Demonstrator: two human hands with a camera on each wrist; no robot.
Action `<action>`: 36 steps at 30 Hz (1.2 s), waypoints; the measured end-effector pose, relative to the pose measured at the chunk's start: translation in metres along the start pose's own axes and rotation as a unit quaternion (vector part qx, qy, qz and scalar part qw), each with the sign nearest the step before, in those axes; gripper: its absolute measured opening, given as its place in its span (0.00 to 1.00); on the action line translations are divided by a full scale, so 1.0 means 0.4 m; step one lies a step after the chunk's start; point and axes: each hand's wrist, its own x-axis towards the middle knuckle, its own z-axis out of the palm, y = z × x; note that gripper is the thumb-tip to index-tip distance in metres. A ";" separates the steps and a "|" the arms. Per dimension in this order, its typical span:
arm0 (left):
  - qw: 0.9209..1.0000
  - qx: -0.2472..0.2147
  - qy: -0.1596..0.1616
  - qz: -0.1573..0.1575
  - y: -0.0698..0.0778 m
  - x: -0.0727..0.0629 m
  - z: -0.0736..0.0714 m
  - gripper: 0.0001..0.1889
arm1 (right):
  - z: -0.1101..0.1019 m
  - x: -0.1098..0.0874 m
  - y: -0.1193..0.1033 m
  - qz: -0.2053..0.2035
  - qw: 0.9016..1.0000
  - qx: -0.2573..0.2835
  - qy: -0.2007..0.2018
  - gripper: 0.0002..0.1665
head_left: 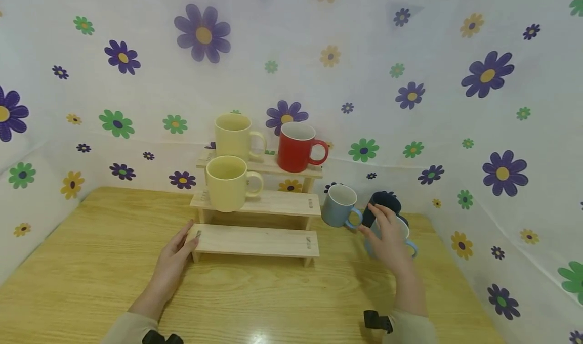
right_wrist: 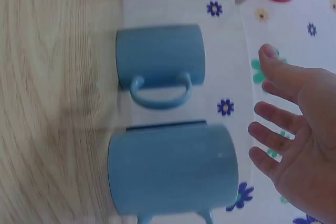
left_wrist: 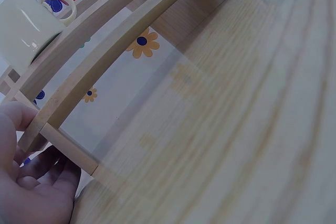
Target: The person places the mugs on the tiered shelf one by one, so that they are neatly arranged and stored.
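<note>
My left hand [head_left: 169, 265] grips the left end of the lowest step of a wooden three-step rack [head_left: 255, 241]; in the left wrist view its thumb lies by the board and its fingers curl round the end support. My right hand [head_left: 390, 243] hovers over the mugs right of the rack, fingers spread, holding nothing. Beneath it stands a light blue mug [right_wrist: 173, 169], partly hidden by the hand in the head view. Another light blue mug [head_left: 336, 213] stands closer to the rack. A dark navy mug [head_left: 387, 199] is behind, partly covered by my fingers.
One pale yellow mug [head_left: 233, 140] and a red mug [head_left: 293, 149] stand on the top step. A second pale yellow mug [head_left: 226, 188] is at the left of the middle step. Flower-patterned cloth [head_left: 337, 81] hangs behind and beside the wooden table [head_left: 255, 298].
</note>
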 end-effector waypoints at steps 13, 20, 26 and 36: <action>1.000 0.002 0.004 0.010 -0.006 0.001 -0.003 0.34 | -0.069 -0.042 0.094 0.131 0.984 -0.120 -0.016 0.45; 1.000 0.002 0.000 0.009 -0.008 0.002 -0.003 0.34 | -0.065 -0.053 0.122 0.176 0.977 -0.112 -0.051 0.51; 1.000 -0.007 -0.002 0.006 -0.007 0.000 -0.001 0.34 | -0.060 -0.058 0.148 0.212 0.969 -0.092 -0.088 0.59; 1.000 -0.006 -0.003 0.009 -0.002 -0.001 0.001 0.34 | -0.060 -0.061 0.158 0.219 0.970 -0.042 -0.100 0.63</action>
